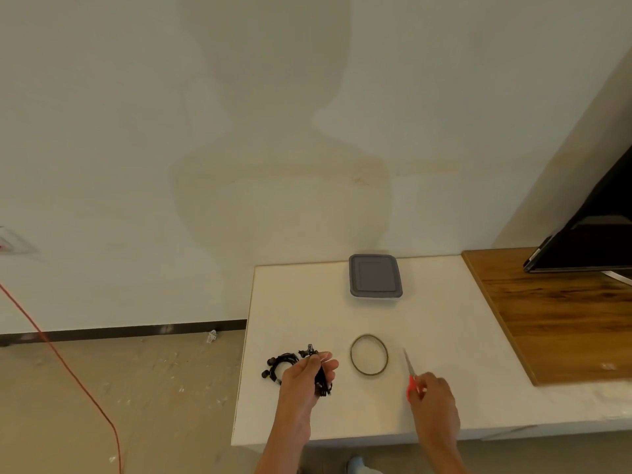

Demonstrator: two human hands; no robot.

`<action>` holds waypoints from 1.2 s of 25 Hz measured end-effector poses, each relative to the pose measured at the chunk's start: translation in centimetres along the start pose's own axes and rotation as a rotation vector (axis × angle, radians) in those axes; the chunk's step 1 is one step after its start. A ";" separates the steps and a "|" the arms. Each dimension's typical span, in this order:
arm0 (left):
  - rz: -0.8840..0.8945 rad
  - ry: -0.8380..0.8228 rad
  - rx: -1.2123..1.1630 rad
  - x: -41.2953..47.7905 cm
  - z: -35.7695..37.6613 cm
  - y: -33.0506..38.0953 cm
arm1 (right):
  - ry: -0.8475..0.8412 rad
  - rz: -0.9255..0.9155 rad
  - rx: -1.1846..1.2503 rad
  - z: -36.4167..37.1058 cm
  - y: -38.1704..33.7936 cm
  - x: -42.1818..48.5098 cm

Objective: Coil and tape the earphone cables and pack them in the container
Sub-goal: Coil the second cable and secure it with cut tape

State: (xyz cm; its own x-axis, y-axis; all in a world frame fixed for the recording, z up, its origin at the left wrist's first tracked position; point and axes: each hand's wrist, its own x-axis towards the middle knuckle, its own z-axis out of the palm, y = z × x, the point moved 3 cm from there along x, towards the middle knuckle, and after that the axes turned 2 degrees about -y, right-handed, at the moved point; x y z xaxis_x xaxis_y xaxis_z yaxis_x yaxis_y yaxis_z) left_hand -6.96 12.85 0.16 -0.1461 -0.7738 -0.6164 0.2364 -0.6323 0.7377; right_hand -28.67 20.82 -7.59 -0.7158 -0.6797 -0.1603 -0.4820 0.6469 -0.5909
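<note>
The left hand (307, 371) curls its fingers round a coiled black earphone cable (322, 383) at the white table's (444, 319) near left. The right hand (432, 395) grips red-handled scissors (410, 377). Taping seems in hand: next, tape from the thin ring-shaped roll (352, 355) between them. The grey-lidded rectangular container (375, 276) sits far, closed.

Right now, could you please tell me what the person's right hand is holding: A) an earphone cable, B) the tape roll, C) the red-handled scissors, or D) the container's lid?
C: the right hand grips the red-handled scissors, while the tape roll lies free on the table, the grey lid sits on the container, and the left hand holds the earphone cable.
</note>
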 end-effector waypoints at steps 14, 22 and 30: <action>0.242 -0.072 0.113 -8.5 2.7 5.6 | -0.107 -0.481 0.524 -10.5 -18.2 -9.8; 0.499 -0.033 0.386 -17.2 4.0 7.0 | -0.244 -0.327 0.533 -15.2 -19.7 -14.6; 0.698 -0.173 0.605 -23.8 3.6 7.4 | -0.581 -0.202 0.745 -20.0 -18.7 -18.0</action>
State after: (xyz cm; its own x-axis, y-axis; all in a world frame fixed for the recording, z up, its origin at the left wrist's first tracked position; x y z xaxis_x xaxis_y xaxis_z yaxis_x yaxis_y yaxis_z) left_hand -5.21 26.42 21.33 -0.3119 -0.9495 0.0328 -0.2078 0.1018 0.9729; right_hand -16.89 27.92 22.15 -0.1960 -0.9487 -0.2483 0.0188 0.2495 -0.9682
